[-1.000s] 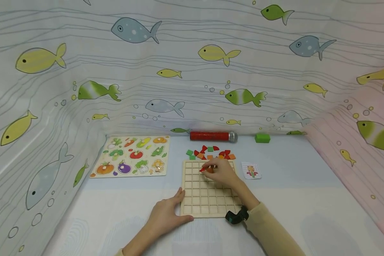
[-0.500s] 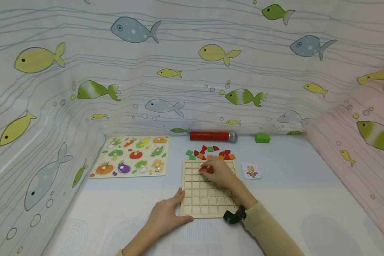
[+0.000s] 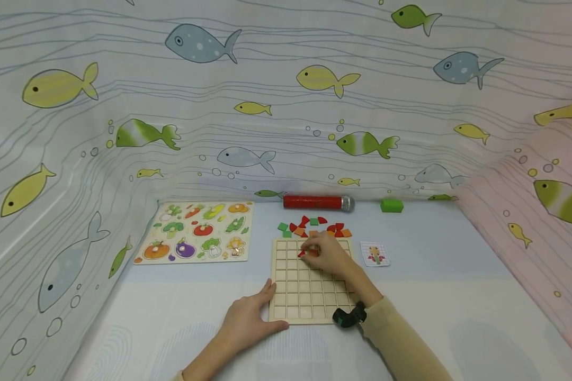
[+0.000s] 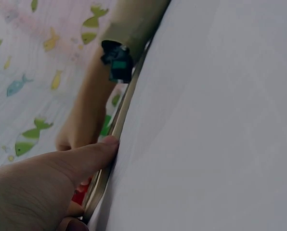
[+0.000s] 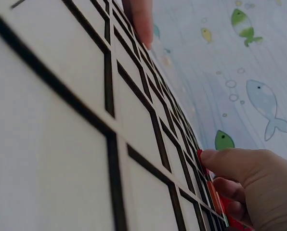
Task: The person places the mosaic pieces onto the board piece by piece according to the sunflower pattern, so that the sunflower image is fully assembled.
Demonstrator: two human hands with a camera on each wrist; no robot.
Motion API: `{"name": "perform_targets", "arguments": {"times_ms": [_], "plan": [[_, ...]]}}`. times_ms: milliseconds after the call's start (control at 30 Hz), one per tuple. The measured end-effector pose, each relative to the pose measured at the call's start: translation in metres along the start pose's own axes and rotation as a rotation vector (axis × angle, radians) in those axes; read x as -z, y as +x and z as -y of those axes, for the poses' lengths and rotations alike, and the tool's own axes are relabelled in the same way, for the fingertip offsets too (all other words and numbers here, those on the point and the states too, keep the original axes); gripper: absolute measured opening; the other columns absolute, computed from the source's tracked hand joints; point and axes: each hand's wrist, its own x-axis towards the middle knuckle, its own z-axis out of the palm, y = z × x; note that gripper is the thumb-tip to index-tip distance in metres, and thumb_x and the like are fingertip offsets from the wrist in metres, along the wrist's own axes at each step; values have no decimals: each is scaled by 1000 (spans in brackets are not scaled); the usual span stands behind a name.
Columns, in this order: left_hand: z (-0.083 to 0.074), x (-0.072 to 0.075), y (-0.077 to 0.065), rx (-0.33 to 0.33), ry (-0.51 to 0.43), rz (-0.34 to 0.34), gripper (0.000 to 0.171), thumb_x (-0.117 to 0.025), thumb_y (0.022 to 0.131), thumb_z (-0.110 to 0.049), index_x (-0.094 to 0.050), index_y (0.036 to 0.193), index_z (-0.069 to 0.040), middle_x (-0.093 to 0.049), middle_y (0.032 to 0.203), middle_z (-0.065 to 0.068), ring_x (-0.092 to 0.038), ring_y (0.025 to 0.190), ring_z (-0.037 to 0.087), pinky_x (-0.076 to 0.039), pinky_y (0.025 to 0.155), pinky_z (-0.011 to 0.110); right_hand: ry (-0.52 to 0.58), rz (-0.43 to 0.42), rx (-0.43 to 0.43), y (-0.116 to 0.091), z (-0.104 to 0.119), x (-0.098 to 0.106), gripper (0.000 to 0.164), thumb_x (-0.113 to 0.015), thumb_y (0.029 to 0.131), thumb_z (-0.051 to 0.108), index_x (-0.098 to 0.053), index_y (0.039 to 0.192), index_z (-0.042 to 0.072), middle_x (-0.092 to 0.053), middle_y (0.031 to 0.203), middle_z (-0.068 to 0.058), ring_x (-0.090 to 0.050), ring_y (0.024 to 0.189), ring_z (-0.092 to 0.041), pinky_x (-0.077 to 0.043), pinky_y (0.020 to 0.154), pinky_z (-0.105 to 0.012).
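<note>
"What are the hands doing?"

"The right hand (image 3: 328,255) pinches a small red piece (image 3: 301,254) between thumb and fingers, over the far rows of a pale wooden grid board (image 3: 297,287). Whether the piece touches the board, one cannot tell. The left hand (image 3: 248,317) is unclenched at the near left corner, thumb along the near edge, fingers against the left side."

"What blocks the view?"

"The right hand covers several far squares. Its forearm and a black wrist device (image 3: 346,317) hide part of the board's right side and near right corner."

"And around them?"

"Just beyond the far edge lie loose pieces (image 3: 313,221) in red, green and orange. Just right of the board is a small printed card (image 3: 375,254). Farther back lies a red microphone (image 3: 314,202), with a green block (image 3: 392,205) to its right. To the left, apart from the board, is a vegetable puzzle (image 3: 219,236). Fish-patterned cloth (image 3: 286,127) rises behind everything."
</note>
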Motion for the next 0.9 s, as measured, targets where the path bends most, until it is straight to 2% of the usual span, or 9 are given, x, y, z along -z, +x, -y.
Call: {"name": "perform_targets", "arguments": {"times_ms": [267,433,900], "plan": [[0,-1,1,1,-2,1,100,-86,77,-65,-58,152,-6,-52,159,8,-67,129,36,-58,99,50,105,5,-44,-3,-4,-1,25,-84,92,16,-80,117,14,-74,110,4,-60,101,-16,-54,89,-37],[1,-1,1,2,-7,-3,100,-86,77,-66,-58,152,-6,-52,159,8,-66,129,36,-58,100,50,134,18,-54,-3,-5,-2,25,-82,93,14,-79,118,14,-75,111,4,-61,101,-16,-55,90,-37],[1,-1,1,-3,-9,-2,100,-85,78,-66,-58,152,-5,-53,158,9,-66,129,38,-57,100,52,172,-10,-81,-6,-9,-2,26,-81,92,12,-79,118,11,-74,109,3,-63,101,-16,-56,91,-37]]}}
